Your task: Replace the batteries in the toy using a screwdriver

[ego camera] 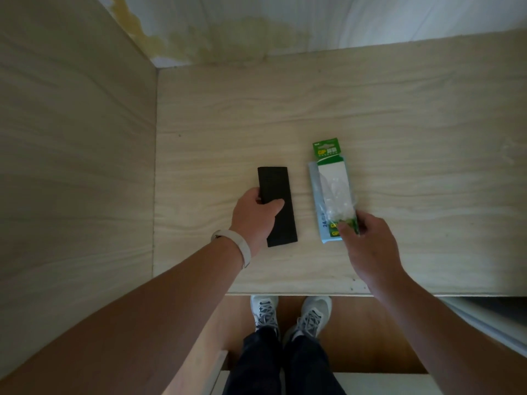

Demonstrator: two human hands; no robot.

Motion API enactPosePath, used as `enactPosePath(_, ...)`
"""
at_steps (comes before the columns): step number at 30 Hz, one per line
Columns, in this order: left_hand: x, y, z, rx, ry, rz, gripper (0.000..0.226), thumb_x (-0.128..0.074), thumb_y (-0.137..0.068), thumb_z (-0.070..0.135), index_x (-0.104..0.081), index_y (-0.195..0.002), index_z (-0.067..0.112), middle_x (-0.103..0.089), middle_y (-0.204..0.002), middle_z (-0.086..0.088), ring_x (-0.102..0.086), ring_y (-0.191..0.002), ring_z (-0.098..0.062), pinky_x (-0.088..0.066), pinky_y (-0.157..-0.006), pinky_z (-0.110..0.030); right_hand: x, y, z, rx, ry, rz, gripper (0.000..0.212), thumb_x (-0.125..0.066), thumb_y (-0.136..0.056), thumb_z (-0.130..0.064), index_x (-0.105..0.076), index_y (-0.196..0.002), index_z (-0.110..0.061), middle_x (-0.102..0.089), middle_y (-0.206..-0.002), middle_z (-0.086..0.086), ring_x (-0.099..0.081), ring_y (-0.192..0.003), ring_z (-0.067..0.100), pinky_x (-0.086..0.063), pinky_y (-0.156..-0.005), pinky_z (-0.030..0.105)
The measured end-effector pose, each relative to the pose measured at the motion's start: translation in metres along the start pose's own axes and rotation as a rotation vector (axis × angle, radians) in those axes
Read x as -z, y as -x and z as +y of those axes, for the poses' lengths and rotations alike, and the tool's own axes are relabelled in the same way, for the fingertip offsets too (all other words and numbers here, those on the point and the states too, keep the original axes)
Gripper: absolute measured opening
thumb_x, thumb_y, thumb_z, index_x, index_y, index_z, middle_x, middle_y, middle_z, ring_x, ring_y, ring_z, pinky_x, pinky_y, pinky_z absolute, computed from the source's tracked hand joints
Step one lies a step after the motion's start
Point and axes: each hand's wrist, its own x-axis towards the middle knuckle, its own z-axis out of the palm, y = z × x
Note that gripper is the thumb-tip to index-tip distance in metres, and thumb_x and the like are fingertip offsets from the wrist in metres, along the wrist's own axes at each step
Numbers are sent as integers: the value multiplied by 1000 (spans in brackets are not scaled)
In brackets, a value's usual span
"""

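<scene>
On the pale wood-grain tabletop lies a flat black rectangular device, presumably the toy, though the dim view shows no detail. The left hand grasps it at its left edge, thumb laid across the top. Just beside it, the right hand pinches the near end of a green-and-white blister pack of batteries, which rests on the table.

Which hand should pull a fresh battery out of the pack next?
Right. The right hand already has its fingers on the near end of the battery pack; the left hand is busy gripping the black device.
</scene>
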Motion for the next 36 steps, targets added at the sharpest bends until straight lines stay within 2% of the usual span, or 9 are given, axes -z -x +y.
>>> enactPosePath(6,8,-6,-4,-99,-304,41,24,-72,-90,38,-55,-103,28,-67,-97,3,-68,-87,-18,-63,-73,-40,-4,0,4,-16,69,39,11,-63,-91,-20,-70,-82,-18,-66,-63,-1,-58,-56,6,-37,-41,13)
enactPosePath(9,10,-7,-4,-134,-407,58,26,-71,-89,43,-54,-100,26,-65,-93,4,-66,-82,-14,-59,-63,-32,-6,-1,6,-68,65,71,14,-63,-91,-22,-68,-78,-20,-63,-61,-3,-55,-52,1,-34,-41,13)
enactPosePath(13,8,-7,-5,-167,-455,88,26,-72,-88,43,-50,-91,30,-62,-88,6,-62,-75,-8,-45,-53,-21,-8,-2,6,-138,27,88,6,-66,-90,-24,-71,-92,-24,-68,-74,-9,-60,-62,1,-37,-49,21)
enactPosePath(17,6,-6,-6,-177,-461,124,30,-74,-87,43,-46,-89,32,-60,-90,7,-60,-74,-6,-42,-53,-20,3,-4,9,-194,-137,142,10,-69,-88,-18,-69,-96,-23,-71,-79,-11,-65,-68,-3,-43,-54,11)
enactPosePath(20,6,-6,-6,-172,-477,125,31,-74,-87,43,-47,-96,29,-59,-92,7,-60,-77,-8,-46,-56,-23,17,-7,12,-223,-274,179,13,-71,-87,-13,-69,-95,-23,-75,-86,-2,-70,-78,16,-53,-71,30)
enactPosePath(23,7,-5,-4,-163,-498,140,29,-72,-88,41,-47,-96,29,-58,-92,6,-59,-77,-10,-49,-58,-27,32,-9,17,-214,-308,240,21,-71,-88,-10,-64,-92,-29,-74,-86,3,-70,-72,20,-54,-71,35)
enactPosePath(27,11,2,-4,-198,-547,157,21,-68,-89,35,-48,-94,29,-59,-91,5,-58,-75,-9,-40,-55,-23,47,-12,29,-216,-176,257,24,-71,-86,-16,-61,-103,-30,-73,-87,-3,-71,-78,22,-55,-74,38)
enactPosePath(32,16,23,-3,-285,-655,148,21,-65,-92,31,-50,-105,26,-59,-101,1,-55,-76,-6,-36,-57,-21,55,-17,37,-143,142,260,15,-66,-84,-27,-58,-97,-28,-64,-79,-13,-59,-68,4,-37,-53,23)
enactPosePath(36,23,48,5,-375,-703,134,24,-64,-94,30,-56,-115,22,-58,-106,5,-53,-80,-3,-34,-61,-17,56,-22,36,-154,226,243,22,-65,-82,-24,-66,-100,-11,-63,-95,14,-62,-70,27,-44,-60,28)
